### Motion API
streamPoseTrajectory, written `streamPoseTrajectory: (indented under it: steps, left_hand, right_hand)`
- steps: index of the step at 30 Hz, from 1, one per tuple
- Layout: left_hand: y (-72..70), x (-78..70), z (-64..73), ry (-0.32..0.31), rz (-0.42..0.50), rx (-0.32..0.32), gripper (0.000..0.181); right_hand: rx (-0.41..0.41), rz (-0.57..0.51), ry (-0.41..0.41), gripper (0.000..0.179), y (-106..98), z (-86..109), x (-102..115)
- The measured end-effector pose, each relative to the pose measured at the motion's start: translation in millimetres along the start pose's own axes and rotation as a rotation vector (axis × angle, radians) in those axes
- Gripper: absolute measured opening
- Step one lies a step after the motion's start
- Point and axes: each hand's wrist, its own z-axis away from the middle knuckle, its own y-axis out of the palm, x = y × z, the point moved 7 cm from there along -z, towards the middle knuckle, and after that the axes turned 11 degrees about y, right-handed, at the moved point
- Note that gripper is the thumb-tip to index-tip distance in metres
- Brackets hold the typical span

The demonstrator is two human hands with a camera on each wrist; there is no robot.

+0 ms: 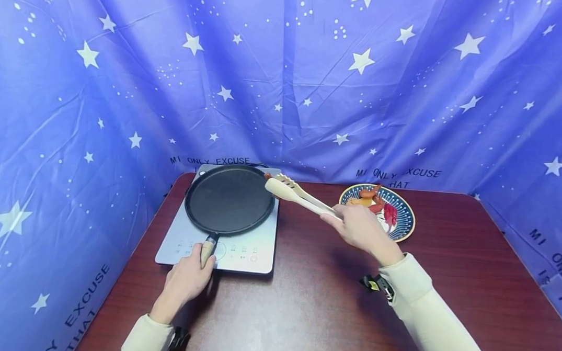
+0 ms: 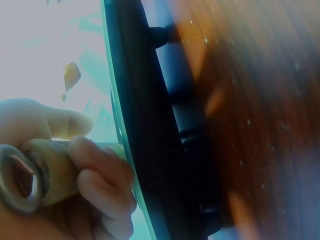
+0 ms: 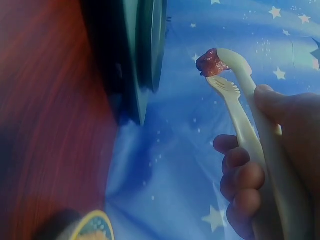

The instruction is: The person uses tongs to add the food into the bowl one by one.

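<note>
My left hand [image 1: 189,274] grips the wooden handle [image 1: 207,251] of a flat black frying pan [image 1: 230,198], which sits on a silver induction cooktop [image 1: 264,243]. In the left wrist view the fingers curl round that handle, with a metal ring at its end. My right hand [image 1: 363,229] squeezes cream-coloured tongs [image 1: 303,197] near the pan's right rim. Between the tong tips is a reddish-brown piece of food [image 3: 212,63], its exact kind unclear. The pan's cooking surface shows bare and black.
A blue-patterned plate [image 1: 405,215] with a yellow rim stands at the back right, holding several red, orange and yellow food pieces. The reddish-brown table [image 1: 322,303] extends in front. Starry blue curtains [image 1: 285,81] hang behind and at both sides.
</note>
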Motion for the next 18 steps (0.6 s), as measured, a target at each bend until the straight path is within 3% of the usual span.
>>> streamPoseTrajectory:
  steps: [18]
  left_hand:
    - [1.7, 0.5, -0.3, 0.013, -0.003, 0.001, 0.038]
  right_hand:
    - [0.088, -0.038, 0.004, 0.036, 37, -19.3, 43]
